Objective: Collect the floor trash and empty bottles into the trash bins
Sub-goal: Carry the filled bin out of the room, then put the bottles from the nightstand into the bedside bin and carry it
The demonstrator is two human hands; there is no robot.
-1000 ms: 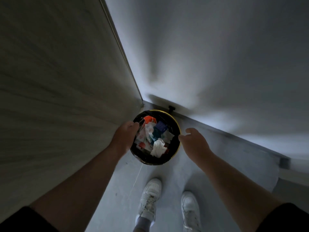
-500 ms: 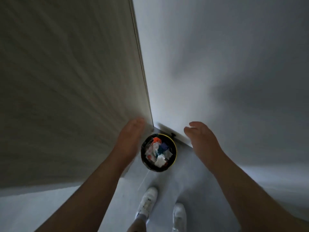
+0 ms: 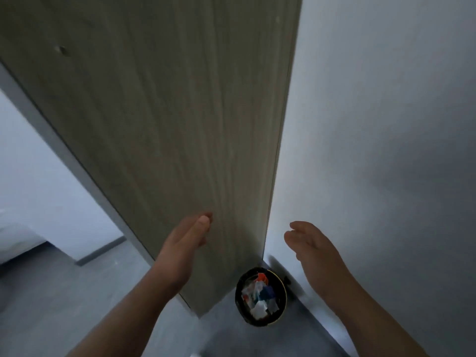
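The trash bin (image 3: 239, 304) stands on the grey floor (image 3: 64, 292), tucked into the corner where the pale wood-grain door (image 3: 180, 124) meets the white wall (image 3: 373, 124). It is round and black, with a thin yellow rim showing along its right side. It is filled close to the top with crumpled trash (image 3: 258, 297): white paper scraps, a red-orange piece at the far edge and a dark blue piece near the middle. A small dark stopper (image 3: 286, 280) sits just beside the bin, at the foot of the wall.

Both hands are raised well above the bin and hold nothing. The left hand (image 3: 184, 251) is in front of the door panel, its fingers (image 3: 202, 222) straight and pressed together; whether they touch the door cannot be told. The right hand (image 3: 314, 249) is in front of the wall, its fingers (image 3: 296, 228) loose, slightly bent and close together.
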